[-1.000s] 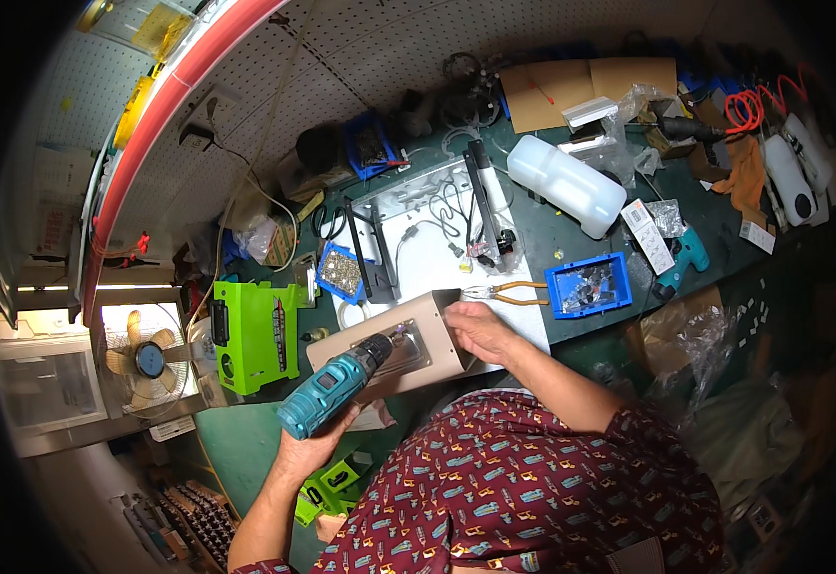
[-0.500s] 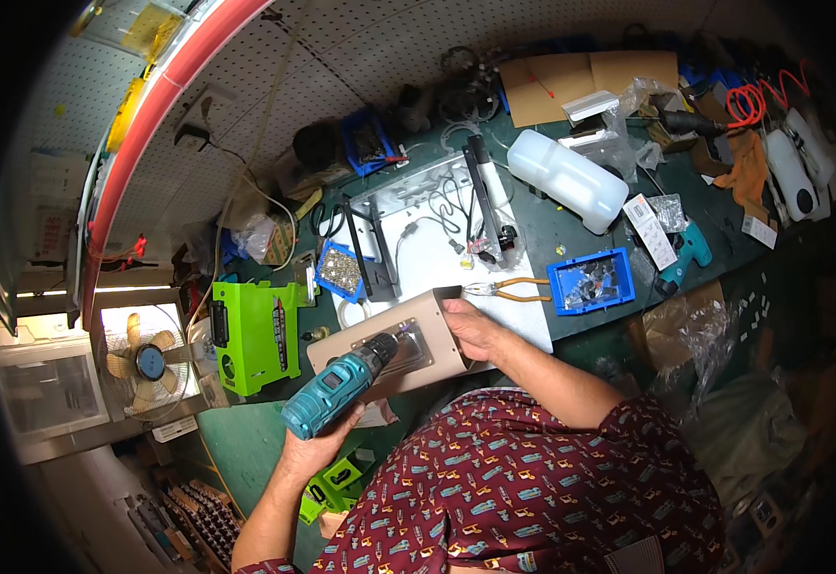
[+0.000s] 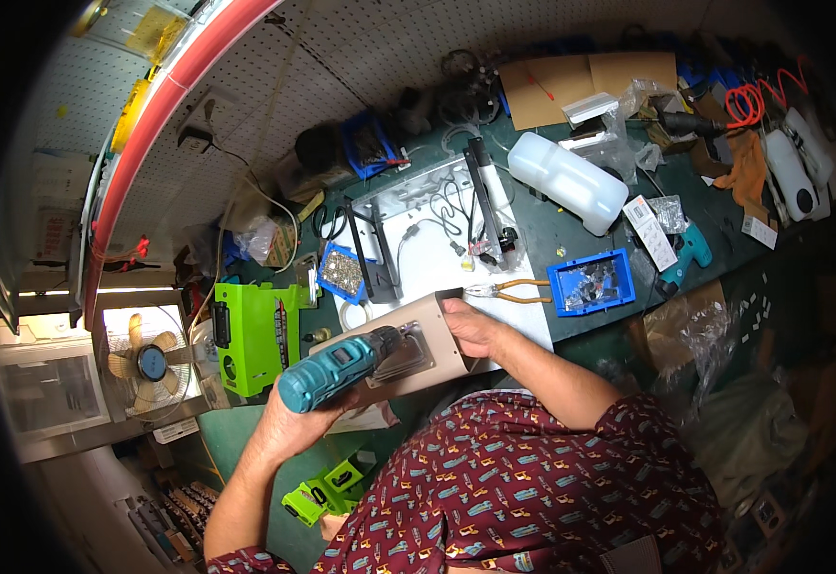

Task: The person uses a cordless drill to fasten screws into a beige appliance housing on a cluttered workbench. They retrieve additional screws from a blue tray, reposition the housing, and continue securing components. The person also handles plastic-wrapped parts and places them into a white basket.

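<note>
My left hand (image 3: 300,421) is wrapped round the grip of a teal and black cordless drill (image 3: 334,368). The drill's front end points at a dark recessed panel (image 3: 412,350) in the face of a beige metal housing (image 3: 423,377). Whether its bit touches the panel is hidden behind the drill body. At the housing's right end, my right hand (image 3: 470,330) grips the edge, some fingers out of sight inside. Just beyond this hand lie pliers with orange-yellow handles (image 3: 518,290), on a white sheet.
A blue bin of small parts (image 3: 592,282) sits right of the pliers, and another blue tray of screws (image 3: 341,272) lies behind the housing. To the left stands a bright green case (image 3: 251,340). A translucent plastic tank (image 3: 567,182) and a second teal drill (image 3: 691,255) lie farther right.
The drill's back end has swung up and slightly left, and its front end has shifted right along the panel. My left forearm has moved left. The right hand and housing have stayed nearly still.
</note>
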`<state>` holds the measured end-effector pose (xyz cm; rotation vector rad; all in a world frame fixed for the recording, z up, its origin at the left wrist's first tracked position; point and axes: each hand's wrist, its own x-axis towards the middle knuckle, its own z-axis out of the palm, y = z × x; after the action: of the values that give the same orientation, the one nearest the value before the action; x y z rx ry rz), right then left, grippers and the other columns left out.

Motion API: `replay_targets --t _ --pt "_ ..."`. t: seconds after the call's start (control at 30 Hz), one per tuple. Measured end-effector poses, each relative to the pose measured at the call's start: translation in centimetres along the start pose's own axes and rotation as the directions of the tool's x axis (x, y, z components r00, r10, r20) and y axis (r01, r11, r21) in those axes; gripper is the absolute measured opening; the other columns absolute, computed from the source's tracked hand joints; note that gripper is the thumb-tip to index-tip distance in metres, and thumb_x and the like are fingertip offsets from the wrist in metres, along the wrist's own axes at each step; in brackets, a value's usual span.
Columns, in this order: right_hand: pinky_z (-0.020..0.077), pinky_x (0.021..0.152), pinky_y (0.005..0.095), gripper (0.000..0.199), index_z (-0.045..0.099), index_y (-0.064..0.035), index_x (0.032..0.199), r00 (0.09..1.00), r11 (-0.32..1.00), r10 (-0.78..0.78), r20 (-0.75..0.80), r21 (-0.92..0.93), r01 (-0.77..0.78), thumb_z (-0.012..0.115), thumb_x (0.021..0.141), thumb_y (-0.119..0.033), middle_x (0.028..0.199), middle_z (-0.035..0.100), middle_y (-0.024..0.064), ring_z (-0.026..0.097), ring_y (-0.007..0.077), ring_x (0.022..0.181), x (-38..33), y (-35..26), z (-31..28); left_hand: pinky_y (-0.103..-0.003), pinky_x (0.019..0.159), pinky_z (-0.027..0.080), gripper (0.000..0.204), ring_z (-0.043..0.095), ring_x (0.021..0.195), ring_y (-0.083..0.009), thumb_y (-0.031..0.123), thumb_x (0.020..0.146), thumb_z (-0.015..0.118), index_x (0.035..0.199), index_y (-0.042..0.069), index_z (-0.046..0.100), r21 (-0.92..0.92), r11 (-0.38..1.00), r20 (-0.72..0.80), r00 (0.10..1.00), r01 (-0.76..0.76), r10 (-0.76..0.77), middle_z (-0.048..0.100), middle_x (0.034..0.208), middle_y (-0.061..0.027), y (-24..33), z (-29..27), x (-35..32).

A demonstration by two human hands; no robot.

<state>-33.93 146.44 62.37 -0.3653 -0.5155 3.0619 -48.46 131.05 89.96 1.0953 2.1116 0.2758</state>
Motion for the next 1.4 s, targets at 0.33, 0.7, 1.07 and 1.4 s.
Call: replay_targets --t 0.33,0.7,1.07,1.4 --pt "0.0598 0.089 0.0337 0.030 0.064 0.0019 0.126 0.998 0.996 -0.057 0.041 0.076 0.054 0.066 0.098 -0.010 0.116 0.072 0.0110 0.072 0.0184 0.100 0.4 0.8 -0.4 -0.032 0.074 0.058 0.018 0.071 0.076 -0.0142 0.007 0.087 0.076 0.103 0.003 0.071 0.209 0.977 0.123 0.992 -0.043 0.017 0.074 0.081 -0.0061 -1.1 -1.6 1.7" --pt "0.0607 0.084 0.0324 0.028 0.063 0.0003 0.123 0.999 0.998 -0.054 -0.003 -0.015 0.054 0.065 0.097 -0.007 0.113 0.071 0.0085 0.071 0.0158 0.098 0.9 1.2 -1.2 -0.038 0.076 0.059 0.028 0.073 0.080 -0.0283 0.013 0.078 0.080 0.103 0.003 0.071 0.141 0.990 0.113 0.993 0.004 -0.020 0.074 0.085 -0.0151 -1.2 -1.6 2.2" --pt "0.0602 0.088 0.0352 0.028 0.062 0.0017 0.126 1.000 0.999 -0.013 0.001 0.034 0.012 0.060 0.099 -0.007 0.117 0.071 0.0105 0.071 0.0189 0.100 0.4 0.9 -0.9 -0.032 0.075 0.057 0.022 0.070 0.077 -0.0138 0.011 0.086 0.078 0.106 0.004 0.072 0.192 0.981 0.134 0.991 -0.015 -0.011 0.073 0.082 -0.0065 -0.3 -1.9 2.0" --pt "0.0574 0.094 0.0371 0.038 0.063 0.0021 0.127 0.998 0.965 -0.034 -0.059 0.257 0.049 0.063 0.099 -0.023 0.121 0.070 0.0124 0.069 0.0202 0.106 -1.8 0.2 1.0 -0.035 0.075 0.058 0.020 0.072 0.076 -0.0209 0.012 0.081 0.079 0.099 0.005 0.073 0.183 0.981 0.153 0.984 0.061 -0.089 0.073 0.080 -0.0097 -0.8 -2.0 2.3"
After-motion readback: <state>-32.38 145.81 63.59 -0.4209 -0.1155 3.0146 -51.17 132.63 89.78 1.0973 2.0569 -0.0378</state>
